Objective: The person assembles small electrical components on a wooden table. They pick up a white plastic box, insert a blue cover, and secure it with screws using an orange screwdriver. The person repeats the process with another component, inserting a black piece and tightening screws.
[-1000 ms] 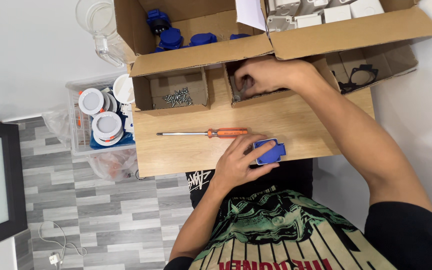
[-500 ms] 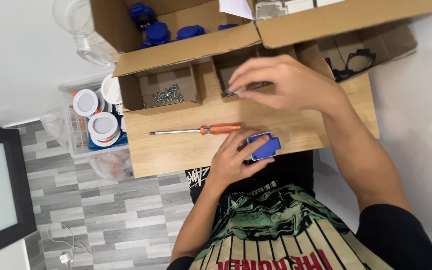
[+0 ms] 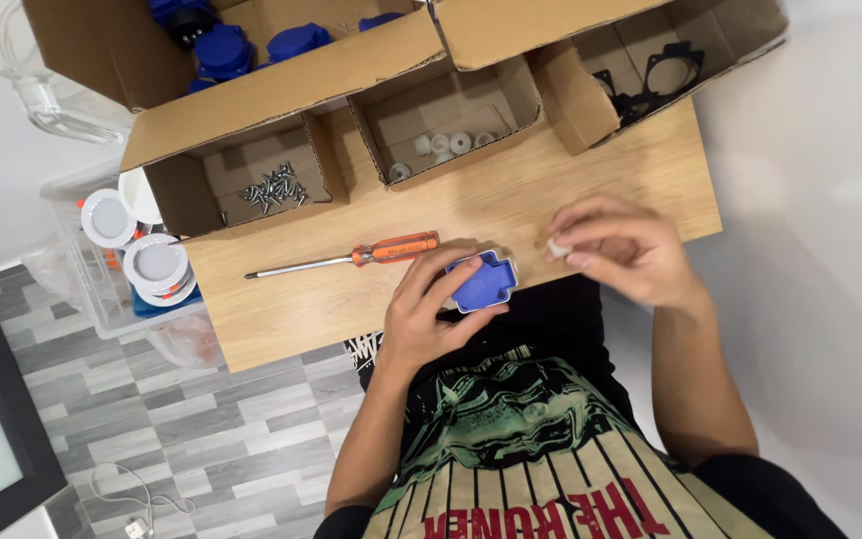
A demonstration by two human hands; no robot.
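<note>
A blue cross-shaped part (image 3: 483, 281) is gripped by the left hand (image 3: 431, 311) at the near edge of the wooden surface (image 3: 291, 309). A small white piece (image 3: 558, 246) is pinched between fingertips of the right hand (image 3: 621, 250), just right of the blue part, not touching it. An orange-handled screwdriver (image 3: 346, 260) is seen lying left of both, w/ a cardboard tray of screws (image 3: 273, 187) behind it.

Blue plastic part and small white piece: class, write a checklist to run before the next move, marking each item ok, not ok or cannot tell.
1. Left hand grips the blue plastic part: ok.
2. Right hand pinches the small white piece: ok.
3. White piece lined up with the blue part: not ok, they are apart.
4. Screwdriver lies free on the wooden table: ok.
5. Screws in their cardboard compartment: ok.
6. Which way the white piece faces: cannot tell.
</note>
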